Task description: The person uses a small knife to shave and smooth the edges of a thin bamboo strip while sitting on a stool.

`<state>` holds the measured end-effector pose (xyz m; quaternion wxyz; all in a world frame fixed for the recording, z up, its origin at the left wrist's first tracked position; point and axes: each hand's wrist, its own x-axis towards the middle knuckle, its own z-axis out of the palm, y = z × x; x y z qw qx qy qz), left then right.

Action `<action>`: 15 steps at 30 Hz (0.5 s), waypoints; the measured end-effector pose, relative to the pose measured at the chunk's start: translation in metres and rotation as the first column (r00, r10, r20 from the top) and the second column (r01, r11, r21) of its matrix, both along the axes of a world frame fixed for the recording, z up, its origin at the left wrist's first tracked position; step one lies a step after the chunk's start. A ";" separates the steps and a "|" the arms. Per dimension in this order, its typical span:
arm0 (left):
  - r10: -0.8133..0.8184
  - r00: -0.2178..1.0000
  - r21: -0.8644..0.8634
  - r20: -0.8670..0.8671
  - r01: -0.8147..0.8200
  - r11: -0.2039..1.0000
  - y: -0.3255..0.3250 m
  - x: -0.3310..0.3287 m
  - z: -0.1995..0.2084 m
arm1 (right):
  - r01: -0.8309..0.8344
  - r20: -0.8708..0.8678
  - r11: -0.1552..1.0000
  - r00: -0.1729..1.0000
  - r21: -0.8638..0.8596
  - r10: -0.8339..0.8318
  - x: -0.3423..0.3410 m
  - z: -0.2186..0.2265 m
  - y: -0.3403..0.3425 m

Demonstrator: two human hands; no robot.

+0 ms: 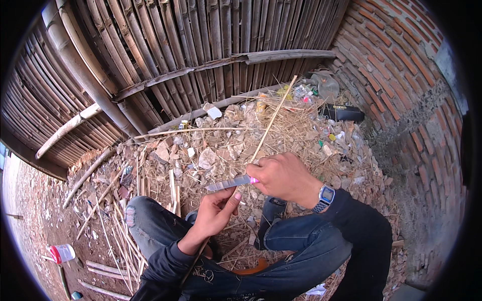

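My right hand (284, 176), with a digital watch on its wrist, is closed around the pink handle of a knife (228, 183). The blade points left, across a long thin bamboo strip (274, 118). Pinched between thumb and fingers, the strip passes through my left hand (215, 212), just below the blade. From there it slants up and away to the right, past my right hand, and its near end runs back along my left forearm. Whether the blade's edge touches the strip is hard to tell. Both hands are above my bent, jeans-clad legs.
Split bamboo strips (123, 238) lie beside my left leg. Rubble, straw and litter (208, 156) cover the ground ahead. A bamboo wall (196, 42) stands beyond, a brick wall (401, 80) at right. A red-and-white container (62, 253) sits far left, a black case (343, 113) far right.
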<state>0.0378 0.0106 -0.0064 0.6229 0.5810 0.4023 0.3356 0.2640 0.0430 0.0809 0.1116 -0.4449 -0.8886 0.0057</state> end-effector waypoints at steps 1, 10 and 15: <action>0.002 1.000 -0.004 0.020 -0.002 1.000 -0.001 0.003 0.004 | 0.002 0.031 1.000 1.000 0.012 -0.002 -0.002 -0.001 -0.002; -0.013 1.000 -0.016 0.011 0.013 1.000 -0.001 0.005 0.001 | 0.021 0.074 1.000 0.997 -0.010 -0.020 -0.008 -0.004 -0.004; -0.006 0.987 -0.181 0.160 0.035 0.983 0.002 0.001 -0.002 | 0.080 -0.232 0.981 0.965 -0.179 -0.121 0.006 0.014 0.004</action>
